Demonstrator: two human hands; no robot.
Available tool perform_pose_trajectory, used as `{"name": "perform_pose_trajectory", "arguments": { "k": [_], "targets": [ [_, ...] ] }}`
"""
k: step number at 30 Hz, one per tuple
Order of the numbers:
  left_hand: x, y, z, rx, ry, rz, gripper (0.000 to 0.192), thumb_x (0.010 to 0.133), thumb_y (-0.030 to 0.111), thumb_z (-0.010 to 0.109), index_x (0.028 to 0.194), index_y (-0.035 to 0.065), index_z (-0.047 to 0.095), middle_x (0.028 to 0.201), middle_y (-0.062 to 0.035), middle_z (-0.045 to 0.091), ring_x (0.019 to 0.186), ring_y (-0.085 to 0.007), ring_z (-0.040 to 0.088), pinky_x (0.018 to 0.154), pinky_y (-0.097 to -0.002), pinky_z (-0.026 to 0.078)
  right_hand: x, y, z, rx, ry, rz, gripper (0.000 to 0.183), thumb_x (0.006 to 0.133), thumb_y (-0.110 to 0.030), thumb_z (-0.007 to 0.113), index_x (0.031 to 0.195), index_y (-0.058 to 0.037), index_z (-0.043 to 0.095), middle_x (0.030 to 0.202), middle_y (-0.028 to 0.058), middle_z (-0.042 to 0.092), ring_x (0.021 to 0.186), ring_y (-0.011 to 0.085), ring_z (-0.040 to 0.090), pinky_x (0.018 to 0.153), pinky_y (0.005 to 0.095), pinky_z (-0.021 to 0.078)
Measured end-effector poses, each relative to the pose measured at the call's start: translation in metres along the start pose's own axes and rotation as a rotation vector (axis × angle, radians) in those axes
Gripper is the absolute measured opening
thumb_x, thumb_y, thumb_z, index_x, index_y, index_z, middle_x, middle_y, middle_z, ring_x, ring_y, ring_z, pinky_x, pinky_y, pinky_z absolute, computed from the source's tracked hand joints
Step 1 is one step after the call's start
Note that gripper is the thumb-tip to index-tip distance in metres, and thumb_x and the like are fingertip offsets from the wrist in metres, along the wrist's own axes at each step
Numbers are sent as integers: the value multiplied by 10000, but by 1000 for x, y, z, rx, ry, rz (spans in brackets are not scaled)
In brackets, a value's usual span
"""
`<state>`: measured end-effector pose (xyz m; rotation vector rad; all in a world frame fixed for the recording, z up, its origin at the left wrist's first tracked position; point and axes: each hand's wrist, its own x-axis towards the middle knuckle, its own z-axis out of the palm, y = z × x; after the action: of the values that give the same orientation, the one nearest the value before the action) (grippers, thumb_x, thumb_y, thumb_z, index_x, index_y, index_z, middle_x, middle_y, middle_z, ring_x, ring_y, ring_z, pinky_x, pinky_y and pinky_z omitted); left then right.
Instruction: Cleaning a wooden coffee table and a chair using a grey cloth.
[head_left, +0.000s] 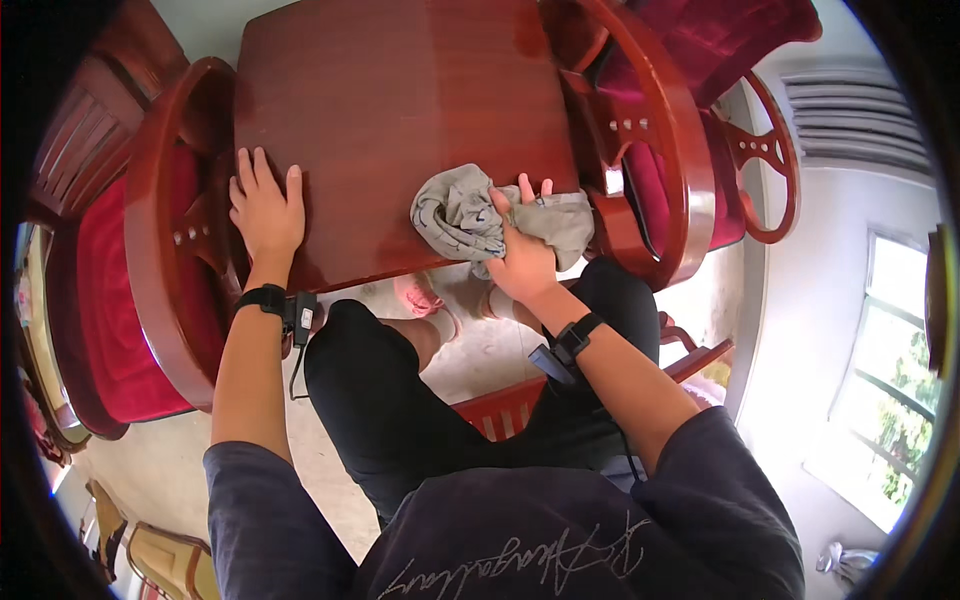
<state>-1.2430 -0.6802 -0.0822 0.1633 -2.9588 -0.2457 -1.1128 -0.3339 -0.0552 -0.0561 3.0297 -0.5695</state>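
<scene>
My right hand (526, 255) is on a bunched grey-beige patterned cloth (461, 214) at the near right corner of a polished reddish-brown wooden table (360, 135). Part of the cloth lies to the left of the hand and part sticks out to its right, over the table's edge. The thumb and fingers press into the folds; two fingertips show beyond them. My left hand (266, 210) rests flat near the table's left edge, fingers spread, holding nothing. Each wrist wears a black strap with a small device.
A wooden chair with a red velvet seat (127, 300) stands close against the table's left side. Another wooden armchair (694, 180) with red upholstery is close on the right. My knees are at the table's near edge. A louvred vent (855, 112) and a window (885, 375) are at the far right.
</scene>
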Motion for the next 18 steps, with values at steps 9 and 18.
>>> {"name": "perform_pose_trajectory", "arguments": {
  "k": [9, 18],
  "targets": [
    [-1, 1, 5, 29, -15, -4, 695, 1043, 518, 465, 1584, 97, 352, 1690, -116, 258, 1466, -450, 332, 1157, -607, 317, 160, -11, 12, -45, 12, -146, 790, 863, -280, 679, 1582, -312, 353, 1697, 130, 203, 1578, 430, 77, 1247, 533, 283],
    [-2, 2, -3, -12, -5, 25, 719, 1010, 493, 533, 1560, 59, 367, 1654, -172, 300, 1444, -465, 347, 1128, -627, 331, 358, -37, 7, -213, 6, -155, 655, 996, -280, 513, 1583, -41, 349, 1702, 180, 191, 1588, 372, 89, 1302, 439, 150]
  ]
}}
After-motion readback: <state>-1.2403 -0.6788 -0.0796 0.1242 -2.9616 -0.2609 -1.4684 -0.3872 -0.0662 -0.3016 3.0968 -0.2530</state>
